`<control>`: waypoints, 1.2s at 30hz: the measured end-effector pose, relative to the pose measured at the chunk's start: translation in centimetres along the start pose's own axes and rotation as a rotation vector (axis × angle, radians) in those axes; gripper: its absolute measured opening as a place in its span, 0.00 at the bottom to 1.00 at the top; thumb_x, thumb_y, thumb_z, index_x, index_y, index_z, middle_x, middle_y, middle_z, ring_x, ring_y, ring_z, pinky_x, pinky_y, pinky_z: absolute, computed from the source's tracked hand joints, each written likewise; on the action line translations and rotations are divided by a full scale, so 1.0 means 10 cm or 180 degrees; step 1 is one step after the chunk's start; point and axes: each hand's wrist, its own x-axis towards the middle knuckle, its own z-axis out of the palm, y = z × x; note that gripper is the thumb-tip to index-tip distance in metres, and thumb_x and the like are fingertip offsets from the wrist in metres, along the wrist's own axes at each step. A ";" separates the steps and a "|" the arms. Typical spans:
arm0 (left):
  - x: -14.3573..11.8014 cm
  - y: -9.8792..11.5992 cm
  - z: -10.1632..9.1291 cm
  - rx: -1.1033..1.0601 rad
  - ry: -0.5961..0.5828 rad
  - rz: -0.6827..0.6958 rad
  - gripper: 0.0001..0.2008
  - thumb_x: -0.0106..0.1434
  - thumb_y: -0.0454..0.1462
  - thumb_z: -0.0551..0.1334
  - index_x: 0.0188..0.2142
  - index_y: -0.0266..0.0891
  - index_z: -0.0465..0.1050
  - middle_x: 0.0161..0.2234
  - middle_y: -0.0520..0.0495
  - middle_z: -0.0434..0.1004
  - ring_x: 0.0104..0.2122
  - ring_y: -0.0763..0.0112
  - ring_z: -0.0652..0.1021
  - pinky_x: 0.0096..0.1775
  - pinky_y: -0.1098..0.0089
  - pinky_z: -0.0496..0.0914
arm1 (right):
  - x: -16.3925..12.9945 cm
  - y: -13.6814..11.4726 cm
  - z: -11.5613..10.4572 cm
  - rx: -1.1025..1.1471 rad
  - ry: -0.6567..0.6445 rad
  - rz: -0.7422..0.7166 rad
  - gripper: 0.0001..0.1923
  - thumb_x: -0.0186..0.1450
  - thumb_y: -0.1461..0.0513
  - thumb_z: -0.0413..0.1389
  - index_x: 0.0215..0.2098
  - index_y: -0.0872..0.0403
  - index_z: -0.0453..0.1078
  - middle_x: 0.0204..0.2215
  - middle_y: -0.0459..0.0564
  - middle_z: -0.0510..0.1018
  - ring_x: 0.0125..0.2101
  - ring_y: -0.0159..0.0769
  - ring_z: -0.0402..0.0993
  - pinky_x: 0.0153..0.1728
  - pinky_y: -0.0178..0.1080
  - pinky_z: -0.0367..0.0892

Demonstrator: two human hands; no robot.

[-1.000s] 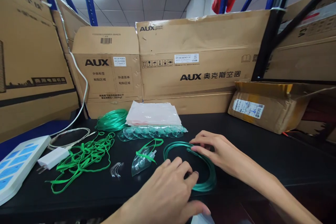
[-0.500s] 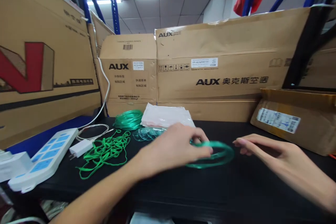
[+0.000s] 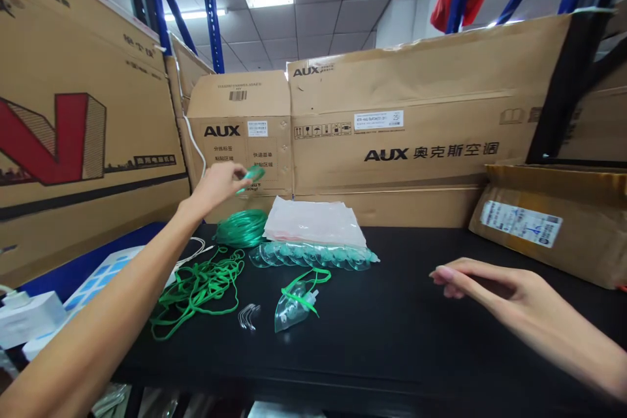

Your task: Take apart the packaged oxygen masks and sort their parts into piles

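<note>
Fingers (image 3: 234,177) pinch green tubing (image 3: 253,174); right hand (image 3: 482,284) open

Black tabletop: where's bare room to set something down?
Bare: the black tabletop between the lone clear mask and the right hand, back to the brown parcel. Crowded: the left, with green straps, tubing coil, mask row, metal clips.

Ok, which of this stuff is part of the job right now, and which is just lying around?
In hand:
left hand gripping green tubing
tubing coil below it
right hand, holding nothing

Lying about:
green straps
masks
single mask
clips
bags
power strip
boxes
</note>
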 end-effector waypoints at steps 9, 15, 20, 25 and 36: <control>-0.19 -0.34 0.62 0.0255 -0.0935 -0.0244 0.16 0.71 0.44 0.64 0.51 0.35 0.75 0.52 0.41 0.77 0.52 0.55 0.77 0.54 0.53 0.71 | 0.00 -0.08 0.11 0.0102 -0.0771 -0.0072 0.24 0.67 0.40 0.56 0.33 0.49 0.80 0.34 0.50 0.83 0.37 0.45 0.79 0.38 0.41 0.71; -0.53 0.29 0.33 -0.0197 -0.1129 0.0200 0.25 0.72 0.53 0.56 0.57 0.39 0.76 0.53 0.45 0.80 0.52 0.57 0.77 0.54 0.67 0.65 | 0.08 -0.44 0.44 0.0072 -0.1143 -0.0623 0.18 0.72 0.48 0.54 0.36 0.48 0.80 0.36 0.46 0.83 0.39 0.41 0.78 0.43 0.39 0.70; -1.01 0.71 0.51 -0.0575 -0.2129 0.0274 0.27 0.64 0.55 0.65 0.56 0.44 0.78 0.40 0.47 0.84 0.40 0.57 0.81 0.41 0.68 0.69 | 0.04 -0.58 1.00 -0.0060 -0.1434 -0.0949 0.15 0.72 0.52 0.58 0.56 0.41 0.76 0.57 0.47 0.77 0.57 0.46 0.74 0.59 0.47 0.68; -1.09 0.80 0.69 -0.1008 -0.1797 0.0300 0.22 0.71 0.50 0.58 0.58 0.43 0.76 0.38 0.46 0.80 0.38 0.60 0.77 0.40 0.67 0.68 | -0.01 -0.59 1.37 -0.0431 -0.1062 -0.1354 0.27 0.69 0.55 0.62 0.65 0.44 0.67 0.68 0.54 0.66 0.66 0.53 0.64 0.64 0.55 0.66; -1.08 1.04 0.75 -0.3122 -0.1540 -0.0235 0.27 0.69 0.54 0.60 0.57 0.36 0.76 0.30 0.51 0.73 0.26 0.72 0.67 0.32 0.71 0.64 | 0.11 -0.72 1.26 0.0577 -0.0250 -0.1577 0.26 0.67 0.64 0.64 0.60 0.46 0.62 0.62 0.52 0.72 0.62 0.43 0.70 0.62 0.47 0.67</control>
